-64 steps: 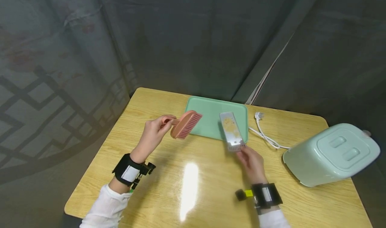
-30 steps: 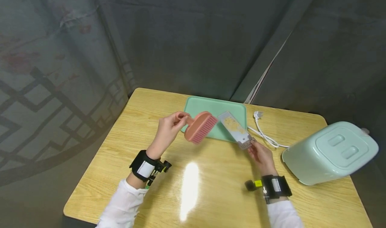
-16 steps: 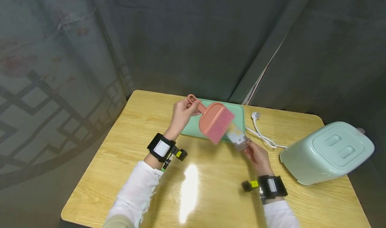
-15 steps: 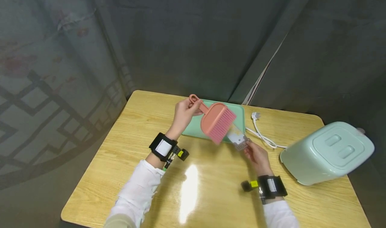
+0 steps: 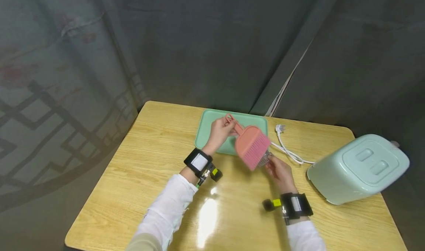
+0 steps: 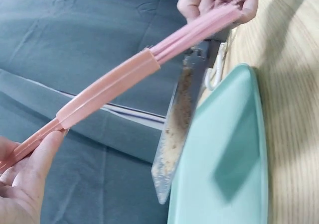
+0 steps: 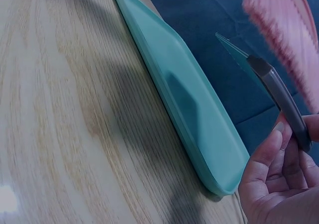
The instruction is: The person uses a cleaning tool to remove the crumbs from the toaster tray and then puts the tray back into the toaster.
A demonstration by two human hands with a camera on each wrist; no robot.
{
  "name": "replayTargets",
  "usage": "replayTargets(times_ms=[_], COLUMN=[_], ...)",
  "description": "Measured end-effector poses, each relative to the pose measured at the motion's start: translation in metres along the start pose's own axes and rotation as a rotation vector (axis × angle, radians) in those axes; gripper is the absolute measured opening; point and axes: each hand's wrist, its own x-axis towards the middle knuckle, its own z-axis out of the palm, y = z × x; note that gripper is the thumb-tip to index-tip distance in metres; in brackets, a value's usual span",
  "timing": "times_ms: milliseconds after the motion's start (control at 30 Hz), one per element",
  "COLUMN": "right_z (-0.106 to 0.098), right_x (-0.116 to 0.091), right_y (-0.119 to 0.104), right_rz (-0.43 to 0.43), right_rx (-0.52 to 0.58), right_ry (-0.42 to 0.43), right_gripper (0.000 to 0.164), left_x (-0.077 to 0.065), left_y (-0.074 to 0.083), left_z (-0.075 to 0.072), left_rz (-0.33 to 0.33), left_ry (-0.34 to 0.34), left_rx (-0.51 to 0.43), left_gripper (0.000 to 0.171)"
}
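Note:
My left hand (image 5: pixel 219 133) pinches the handle of a small pink brush (image 5: pixel 249 142), whose bristles point down to the right. Between its thumb and fingers my right hand (image 5: pixel 280 173) holds the grey end of a flat toaster crumb tray (image 5: pixel 264 160). From the head, the brush hides most of this piece; in the left wrist view, tan crumbs (image 6: pixel 175 127) lie along it. The bristles (image 6: pixel 199 30) are over its grey end, close to my right fingers; whether they touch it I cannot tell. Both things are held above the table, partly over a mint-green tray (image 5: pixel 206 124).
A mint-green toaster (image 5: pixel 348 173) with a lid stands at the right of the wooden table (image 5: pixel 139 170). Its white cord and plug (image 5: pixel 280 128) lie between it and the green tray. Grey curtains (image 5: pixel 212 48) hang behind the table's back edge.
The brush has moved right with my left hand, from beside the crumb tray to over it, and its face has turned upward. My right hand has shifted only slightly, keeping its hold.

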Motion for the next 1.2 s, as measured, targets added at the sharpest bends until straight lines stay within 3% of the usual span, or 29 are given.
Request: replayTargets(times_ms=[500,1200], right_z=[-0.001,-0.008], right_x=[0.002,0.000], right_y=[0.001,0.001], right_rz=[-0.007,0.006], right_rx=[-0.006,-0.017], right_ry=[0.019,0.034], right_gripper=[0.028,0.027], left_x=[0.004,0.010], left_y=[-0.009,-0.016], left_z=[-0.002,-0.017], left_rz=[-0.055,-0.034], left_ry=[0.007,0.123], left_rx=[-0.013,0.026], left_gripper=[0.021,0.023])
